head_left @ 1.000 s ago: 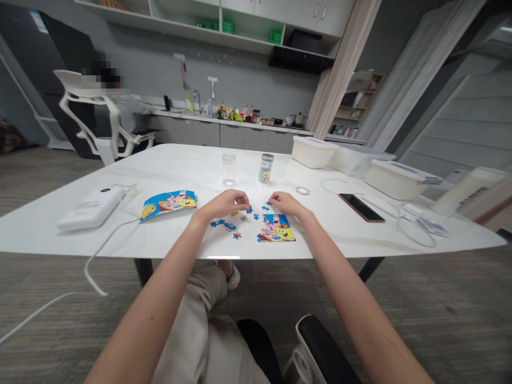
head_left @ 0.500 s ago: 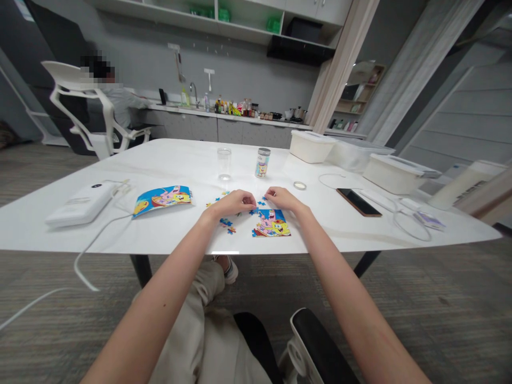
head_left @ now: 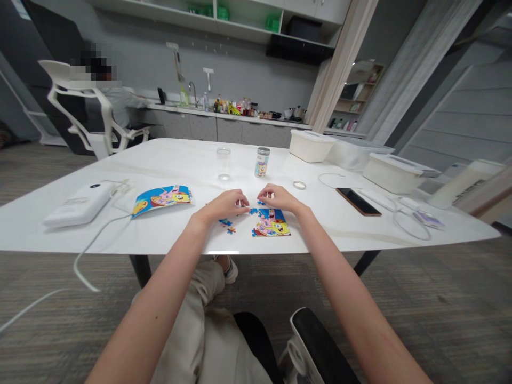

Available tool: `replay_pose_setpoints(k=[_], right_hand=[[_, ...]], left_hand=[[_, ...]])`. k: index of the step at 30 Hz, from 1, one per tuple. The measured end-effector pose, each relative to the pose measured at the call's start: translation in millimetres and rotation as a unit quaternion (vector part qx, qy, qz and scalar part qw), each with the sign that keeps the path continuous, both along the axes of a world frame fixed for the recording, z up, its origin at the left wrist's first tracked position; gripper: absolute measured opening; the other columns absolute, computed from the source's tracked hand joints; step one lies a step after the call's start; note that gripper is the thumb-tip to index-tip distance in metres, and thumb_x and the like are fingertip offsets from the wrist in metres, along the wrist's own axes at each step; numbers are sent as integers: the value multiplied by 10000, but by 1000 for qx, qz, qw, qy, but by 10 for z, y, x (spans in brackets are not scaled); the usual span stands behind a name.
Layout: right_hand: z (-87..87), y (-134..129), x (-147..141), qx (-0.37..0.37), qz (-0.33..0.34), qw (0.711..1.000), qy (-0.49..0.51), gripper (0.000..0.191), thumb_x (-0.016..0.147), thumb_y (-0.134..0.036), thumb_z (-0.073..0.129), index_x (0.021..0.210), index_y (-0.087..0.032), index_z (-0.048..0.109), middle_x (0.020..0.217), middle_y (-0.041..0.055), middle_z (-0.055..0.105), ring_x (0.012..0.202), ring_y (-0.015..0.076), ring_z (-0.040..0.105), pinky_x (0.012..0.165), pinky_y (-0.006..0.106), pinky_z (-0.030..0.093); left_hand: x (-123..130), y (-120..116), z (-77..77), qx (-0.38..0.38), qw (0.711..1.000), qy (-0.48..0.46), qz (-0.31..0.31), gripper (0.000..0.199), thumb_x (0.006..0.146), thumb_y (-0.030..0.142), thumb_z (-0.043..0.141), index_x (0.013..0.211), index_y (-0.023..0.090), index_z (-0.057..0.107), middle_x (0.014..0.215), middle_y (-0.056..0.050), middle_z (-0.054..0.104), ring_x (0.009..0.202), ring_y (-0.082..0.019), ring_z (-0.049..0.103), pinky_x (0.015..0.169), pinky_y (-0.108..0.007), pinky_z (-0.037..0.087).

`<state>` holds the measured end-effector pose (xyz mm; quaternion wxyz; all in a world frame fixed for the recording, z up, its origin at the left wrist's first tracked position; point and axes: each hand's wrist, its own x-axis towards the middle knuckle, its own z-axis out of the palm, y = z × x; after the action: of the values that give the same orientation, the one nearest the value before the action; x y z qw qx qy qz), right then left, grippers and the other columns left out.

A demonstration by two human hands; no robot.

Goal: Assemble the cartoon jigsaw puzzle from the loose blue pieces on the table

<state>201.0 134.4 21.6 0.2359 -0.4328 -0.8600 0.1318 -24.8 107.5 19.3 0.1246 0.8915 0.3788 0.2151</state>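
White tabletop (head_left: 172,165), toward its front edge: 2 hands curl with fingertips lowered, and I cannot tell whether either pinches anything. Right hand (head_left: 279,197) sits just above the partly assembled SpongeBob jigsaw puzzle (head_left: 271,224); left hand (head_left: 224,206) is near loose puzzle pieces (head_left: 226,225). Farther out lie a SpongeBob picture sheet (head_left: 162,200), a clear plastic cup (head_left: 223,163), a small canister (head_left: 262,162) and a smartphone (head_left: 358,201).

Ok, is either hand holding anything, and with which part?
No held thing shows: the left hand and right hand curl just above the jigsaw pieces; a tiny piece inside the fingers can't be ruled out.
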Motion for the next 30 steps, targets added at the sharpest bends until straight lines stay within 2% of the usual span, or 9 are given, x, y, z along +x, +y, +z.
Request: replay_pose_setpoints(k=[4, 10, 14, 24, 30], right_hand=[[32, -87, -44, -41, 68, 997, -3, 173, 747, -275, 716, 880, -170, 750, 827, 22, 583, 733, 119, 536, 728, 237, 440], [41, -155, -84, -71, 67, 995, -22, 150, 718, -251, 728, 839, -163, 739, 804, 16, 583, 723, 120, 531, 690, 235, 432], [38, -153, -79, -61, 71, 995, -20, 150, 719, -246, 719, 839, -157, 731, 810, 18, 600, 733, 122, 536, 699, 238, 432], [23, -116, -36, -21, 76, 996, -29, 147, 701, -272, 747, 812, -176, 751, 825, 27, 610, 750, 132, 560, 710, 239, 435], [24, -106, -13, -17, 81, 996, -38, 155, 705, -275, 744, 821, -172, 752, 798, 23, 611, 708, 126, 546, 696, 238, 432]], left_hand=[[21, -30, -2, -1, 999, 31, -10, 277, 800, 365, 621, 957, 166, 732, 954, -78, 642, 862, -189, 604, 789, -281, 432], [34, 23, -61, 0, 1000, 25, -12, 227, 806, 299, 593, 931, 195, 751, 947, -69, 638, 836, -180, 599, 778, -284, 435], [31, 46, -97, 1, 1000, 20, -7, 225, 798, 282, 594, 936, 196, 751, 932, -63, 639, 803, -167, 591, 755, -273, 436], [48, -26, -43, -1, 1000, 18, -4, 222, 798, 264, 585, 929, 182, 745, 937, -66, 639, 784, -152, 584, 740, -262, 427], [45, 6, -62, -9, 1000, 16, -4, 218, 789, 264, 601, 926, 178, 748, 937, -68, 640, 808, -162, 592, 756, -267, 430]])
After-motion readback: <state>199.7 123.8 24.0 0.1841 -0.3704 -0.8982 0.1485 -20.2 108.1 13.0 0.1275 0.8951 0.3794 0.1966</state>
